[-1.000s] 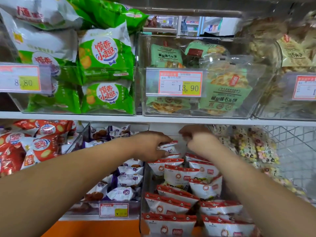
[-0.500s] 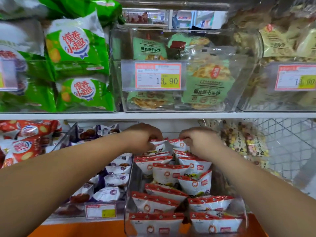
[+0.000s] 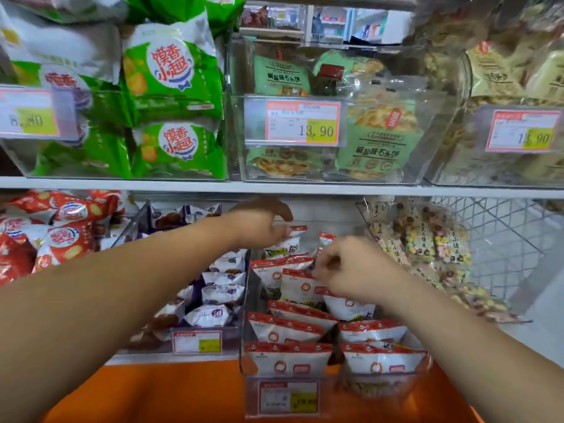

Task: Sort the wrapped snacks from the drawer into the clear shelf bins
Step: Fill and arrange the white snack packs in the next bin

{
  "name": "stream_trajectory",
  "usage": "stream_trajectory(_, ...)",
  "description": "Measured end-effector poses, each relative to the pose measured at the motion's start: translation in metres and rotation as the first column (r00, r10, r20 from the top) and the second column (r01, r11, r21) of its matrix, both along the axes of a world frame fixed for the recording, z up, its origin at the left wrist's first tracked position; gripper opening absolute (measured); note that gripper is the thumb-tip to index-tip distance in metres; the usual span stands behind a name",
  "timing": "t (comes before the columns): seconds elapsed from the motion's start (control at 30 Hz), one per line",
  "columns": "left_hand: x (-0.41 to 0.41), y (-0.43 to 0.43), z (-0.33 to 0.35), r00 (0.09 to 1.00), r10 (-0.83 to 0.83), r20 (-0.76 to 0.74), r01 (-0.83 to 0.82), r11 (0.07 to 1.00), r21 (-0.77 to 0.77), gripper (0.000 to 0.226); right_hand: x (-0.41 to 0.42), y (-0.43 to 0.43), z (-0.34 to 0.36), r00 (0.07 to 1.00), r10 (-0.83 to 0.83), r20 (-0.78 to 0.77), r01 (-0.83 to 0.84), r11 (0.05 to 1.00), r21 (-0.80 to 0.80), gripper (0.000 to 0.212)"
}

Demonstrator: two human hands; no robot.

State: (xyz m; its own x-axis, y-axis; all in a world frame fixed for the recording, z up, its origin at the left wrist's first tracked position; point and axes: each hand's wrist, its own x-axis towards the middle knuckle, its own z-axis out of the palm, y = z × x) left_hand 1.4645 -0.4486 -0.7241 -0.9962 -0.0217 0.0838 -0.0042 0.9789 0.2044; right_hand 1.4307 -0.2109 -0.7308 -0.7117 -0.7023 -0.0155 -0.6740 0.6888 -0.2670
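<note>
Head view: my right hand has drawn back from the bin's rear to a middle packet, fingers curled, seemingly pinching its top edge. My left hand stays at a rear packet, but it is too blurred to tell its grip. I judge the rows are being tidied and the bin is nearly stocked

Price tag "13.90" on middle upper bin; green bags "馍香小趣"; pale-green packs "椒盐味石头饼".
</note>
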Motion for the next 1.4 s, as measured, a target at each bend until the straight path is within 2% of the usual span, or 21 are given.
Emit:
stream_trajectory(0.03,0.013,0.002,0.004,0.998,-0.018,-0.062,0.02,1.0,0.023,0.035,0.008,0.003,-0.002,0.999,0.024,0.038,-0.026,0.998,0.049,0.01)
stream_trajectory(0.07,0.028,0.005,0.006,0.996,-0.064,-0.058,0.067,0.996,0.052,0.031,0.014,0.006,-0.004,0.998,0.051,0.034,-0.054,0.994,0.098,0.008)
stream_trajectory(0.1,0.041,0.009,0.007,0.993,-0.121,0.008,0.12,0.991,0.058,0.028,0.018,0.006,-0.005,0.997,0.077,-0.007,-0.075,0.987,0.141,0.014)
stream_trajectory(0.17,0.059,0.016,0.003,0.97,-0.173,0.17,0.18,0.983,-0.025,0.03,0.024,0.004,-0.008,0.993,0.085,-0.084,-0.072,0.986,0.148,0.029)
stream_trajectory(0.2,0.062,0.017,-0.001,0.967,-0.168,0.193,0.183,0.981,-0.061,0.031,0.025,0.001,-0.011,0.992,0.073,-0.107,-0.06,0.99,0.126,0.03)
stream_trajectory(0.27,0.058,0.016,-0.004,0.983,-0.125,0.136,0.134,0.989,-0.063,0.019,0.029,-0.004,-0.014,0.988,0.066,-0.138,-0.053,0.994,0.094,0.019)
stream_trajectory(0.3,0.055,0.016,-0.002,0.988,-0.111,0.109,0.115,0.993,-0.035,0.013,0.029,-0.007,-0.015,0.987,0.069,-0.148,-0.058,0.995,0.078,0.015)
stream_trajectory(0.4,0.046,0.014,0.003,0.998,-0.054,0.024,0.052,0.994,0.099,0.017,0.034,-0.017,-0.014,0.975,0.108,-0.195,-0.106,0.994,0.023,0.009)
stream_trajectory(0.47,0.042,0.011,0.002,1.0,-0.024,-0.002,0.024,0.981,0.19,0.021,0.036,-0.025,-0.016,0.98,0.107,-0.167,-0.118,0.991,-0.059,0.007)
stream_trajectory(0.53,0.041,0.012,-0.002,0.999,-0.041,0.032,0.033,0.973,0.227,0.022,0.038,-0.033,-0.024,0.993,0.082,-0.086,-0.093,0.985,-0.143,0.009)
stream_trajectory(0.67,0.038,0.015,-0.011,0.99,-0.075,0.119,0.064,0.993,0.096,0.021,0.039,-0.037,-0.034,0.998,0.034,0.051,-0.027,0.991,-0.133,0.014)
stream_trajectory(0.73,0.034,0.016,-0.008,0.983,-0.091,0.159,0.077,0.993,0.093,0.021,0.032,-0.031,-0.03,0.997,0.023,0.08,-0.012,0.99,-0.144,0.012)
stream_trajectory(0.77,0.033,0.016,-0.005,0.98,-0.1,0.17,0.083,0.991,0.101,0.02,0.029,-0.026,-0.026,0.998,0.005,0.069,0.008,0.983,-0.183,0.012)
stream_trajectory(0.83,0.031,0.014,-0.001,0.986,-0.098,0.136,0.086,0.992,0.093,0.011,0.021,-0.019,-0.02,0.998,-0.048,-0.051,0.032,0.963,-0.266,0.01)
stream_trajectory(0.9,0.032,0.01,0.001,0.993,-0.073,0.09,0.062,0.991,0.118,0.01,0.016,-0.019,-0.02,0.988,0.001,-0.153,-0.036,0.974,-0.224,0.024)
stream_trajectory(0.97,0.032,0.007,-0.004,0.997,-0.041,0.066,0.031,0.989,0.147,0.011,0.01,-0.026,-0.024,0.993,0.091,-0.073,-0.098,0.99,-0.099,0.046)
stream_trajectory(1.07,0.031,0.009,-0.011,1.0,0.024,0.001,-0.024,0.998,0.054,0.014,0.0,-0.039,-0.035,0.99,0.135,-0.045,-0.133,0.99,0.035,0.057)
stream_trajectory(1.17,0.03,0.014,-0.012,0.996,0.043,-0.074,-0.049,0.996,-0.071,0.05,-0.007,-0.044,-0.039,0.982,0.165,-0.09,-0.157,0.983,0.091,0.062)
stream_trajectory(1.23,0.03,0.015,-0.011,0.994,0.044,-0.098,-0.058,0.989,-0.136,0.063,-0.01,-0.044,-0.039,0.963,0.191,-0.192,-0.18,0.981,0.075,0.066)
stream_trajectory(1.33,0.026,0.011,-0.011,0.999,0.05,-0.02,-0.053,0.986,-0.157,0.051,-0.012,-0.045,-0.04,0.91,0.201,-0.363,-0.217,0.976,-0.006,0.073)
stream_trajectory(1.4,0.022,0.009,-0.013,0.995,0.08,0.051,-0.072,0.985,-0.156,0.04,-0.015,-0.048,-0.041,0.921,0.202,-0.334,-0.216,0.976,-0.007,0.078)
